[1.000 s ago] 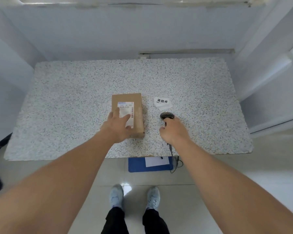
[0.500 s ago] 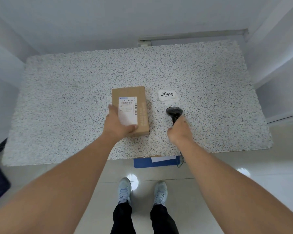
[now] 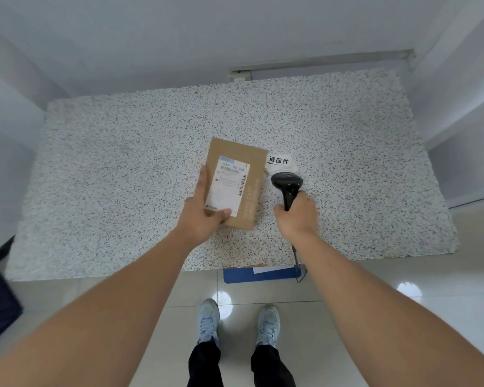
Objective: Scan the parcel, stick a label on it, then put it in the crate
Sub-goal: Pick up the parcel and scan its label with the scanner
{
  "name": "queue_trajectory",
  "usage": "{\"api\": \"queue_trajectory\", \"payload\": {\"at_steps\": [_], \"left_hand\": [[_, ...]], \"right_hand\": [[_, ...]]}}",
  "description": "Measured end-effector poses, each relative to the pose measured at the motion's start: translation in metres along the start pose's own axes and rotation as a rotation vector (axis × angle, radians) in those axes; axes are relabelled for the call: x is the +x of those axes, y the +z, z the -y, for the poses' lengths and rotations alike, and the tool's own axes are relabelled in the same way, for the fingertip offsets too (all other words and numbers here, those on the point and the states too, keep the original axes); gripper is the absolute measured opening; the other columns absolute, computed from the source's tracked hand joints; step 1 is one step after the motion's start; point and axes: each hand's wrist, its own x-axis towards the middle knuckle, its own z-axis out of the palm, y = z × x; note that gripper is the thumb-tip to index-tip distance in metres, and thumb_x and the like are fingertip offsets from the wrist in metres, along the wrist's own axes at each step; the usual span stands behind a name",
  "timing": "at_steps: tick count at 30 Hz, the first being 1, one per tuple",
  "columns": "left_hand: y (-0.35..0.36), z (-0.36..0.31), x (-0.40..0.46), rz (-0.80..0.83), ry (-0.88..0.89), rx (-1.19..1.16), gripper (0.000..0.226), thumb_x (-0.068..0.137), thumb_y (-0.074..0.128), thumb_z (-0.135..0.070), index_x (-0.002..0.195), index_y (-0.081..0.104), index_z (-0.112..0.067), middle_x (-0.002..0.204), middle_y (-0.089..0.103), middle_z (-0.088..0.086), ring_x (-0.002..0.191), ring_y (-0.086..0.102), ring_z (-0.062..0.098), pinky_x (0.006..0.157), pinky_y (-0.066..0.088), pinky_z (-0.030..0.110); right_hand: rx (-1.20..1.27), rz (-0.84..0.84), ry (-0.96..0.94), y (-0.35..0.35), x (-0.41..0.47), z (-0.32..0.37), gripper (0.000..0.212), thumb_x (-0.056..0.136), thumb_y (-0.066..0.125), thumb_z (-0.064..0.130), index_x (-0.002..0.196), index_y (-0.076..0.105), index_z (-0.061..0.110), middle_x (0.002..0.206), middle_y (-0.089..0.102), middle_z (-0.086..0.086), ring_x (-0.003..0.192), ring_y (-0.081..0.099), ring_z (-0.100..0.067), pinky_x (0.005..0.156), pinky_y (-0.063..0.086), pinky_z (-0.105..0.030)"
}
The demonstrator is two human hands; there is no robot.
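Note:
A flat brown cardboard parcel point(image 3: 254, 174) with a white shipping label on its top is tilted up off the speckled table point(image 3: 123, 169). My left hand point(image 3: 204, 213) grips its near left corner, thumb on the label. My right hand point(image 3: 296, 216) is closed around the handle of a black barcode scanner point(image 3: 287, 184), whose head sits just right of the parcel. A small white label with black characters point(image 3: 280, 161) lies on the table behind the scanner head, beside the parcel's far right corner.
A blue crate point(image 3: 260, 275) with a white sheet in it shows under the table's near edge; the scanner's cable hangs down beside it. White walls close in the table at the back and right. My feet stand on the tiled floor.
My left hand has shifted to the parcel's near corner and lifted and tilted it. My right hand has raised the scanner closer to the parcel. The view has tipped downward.

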Motion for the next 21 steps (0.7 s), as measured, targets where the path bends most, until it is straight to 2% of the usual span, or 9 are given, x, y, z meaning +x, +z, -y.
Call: {"api": "queue_trajectory", "payload": {"at_steps": [2,4,7,9,12,14,18,21], "left_hand": [[0.003,-0.008,-0.005,-0.015,0.064,0.157,0.112,0.091,0.076,-0.027,0.147,-0.010,-0.071,0.123,0.049,0.008,0.091,0.063,0.021,0.080,0.057,0.036],[0.007,-0.014,-0.010,-0.047,0.074,0.231,0.102,0.094,0.072,-0.034,0.148,-0.007,-0.071,0.118,0.044,0.009,0.086,0.060,0.021,0.083,0.053,0.038],[0.010,-0.014,-0.011,-0.105,0.074,0.249,0.096,0.094,0.070,-0.038,0.150,-0.001,-0.069,0.122,0.042,0.008,0.090,0.059,0.021,0.093,0.052,0.045],[0.012,-0.014,-0.008,-0.157,0.077,0.223,0.097,0.094,0.071,-0.034,0.152,0.000,-0.067,0.127,0.041,0.009,0.097,0.059,0.023,0.097,0.052,0.046],[0.015,-0.018,-0.007,-0.229,0.085,0.155,0.091,0.098,0.066,-0.029,0.157,0.003,-0.059,0.134,0.039,0.012,0.104,0.054,0.023,0.096,0.048,0.038],[0.018,-0.018,-0.008,-0.235,0.068,0.123,0.087,0.100,0.064,-0.027,0.159,0.005,-0.054,0.136,0.038,0.014,0.106,0.051,0.022,0.094,0.044,0.034],[0.021,-0.017,-0.010,-0.227,0.060,0.124,0.086,0.101,0.063,-0.027,0.161,0.006,-0.049,0.131,0.039,0.012,0.100,0.052,0.019,0.091,0.043,0.030],[0.022,-0.019,-0.009,-0.245,0.048,0.123,0.085,0.101,0.063,-0.029,0.161,0.006,-0.048,0.127,0.039,0.009,0.090,0.051,0.008,0.087,0.044,0.029]], "right_hand": [[0.096,-0.010,-0.030,-0.005,-0.002,0.006,0.033,0.097,0.065,0.030,0.121,0.054,0.009,0.115,0.048,-0.010,0.088,0.063,-0.026,0.072,0.059,-0.042],[0.240,-0.023,-0.020,-0.011,-0.006,0.013,0.028,0.096,0.066,0.026,0.117,0.054,0.012,0.113,0.049,-0.009,0.086,0.065,-0.027,0.067,0.058,-0.039],[0.377,-0.035,-0.029,-0.022,-0.014,0.019,0.021,0.094,0.065,0.023,0.111,0.055,0.015,0.107,0.057,-0.010,0.077,0.064,-0.022,0.059,0.051,-0.031],[0.477,0.016,-0.024,-0.028,-0.023,0.022,0.013,0.095,0.063,0.023,0.106,0.057,0.019,0.091,0.063,-0.006,0.066,0.059,-0.015,0.053,0.048,-0.027],[0.573,0.127,-0.038,-0.034,-0.036,0.031,0.006,0.099,0.062,0.026,0.101,0.060,0.021,0.077,0.060,0.001,0.062,0.055,-0.013,0.057,0.049,-0.027],[0.591,0.168,-0.059,-0.032,-0.043,0.039,0.008,0.100,0.061,0.029,0.098,0.061,0.021,0.077,0.061,0.000,0.064,0.057,-0.014,0.061,0.050,-0.030],[0.624,0.246,-0.046,-0.028,-0.053,0.055,0.019,0.101,0.058,0.035,0.096,0.061,0.017,0.076,0.060,-0.002,0.062,0.057,-0.016,0.059,0.049,-0.032],[0.684,0.297,-0.003,-0.024,-0.056,0.063,0.021,0.099,0.058,0.033,0.099,0.061,0.012,0.076,0.060,-0.005,0.063,0.057,-0.018,0.062,0.050,-0.036]]}}
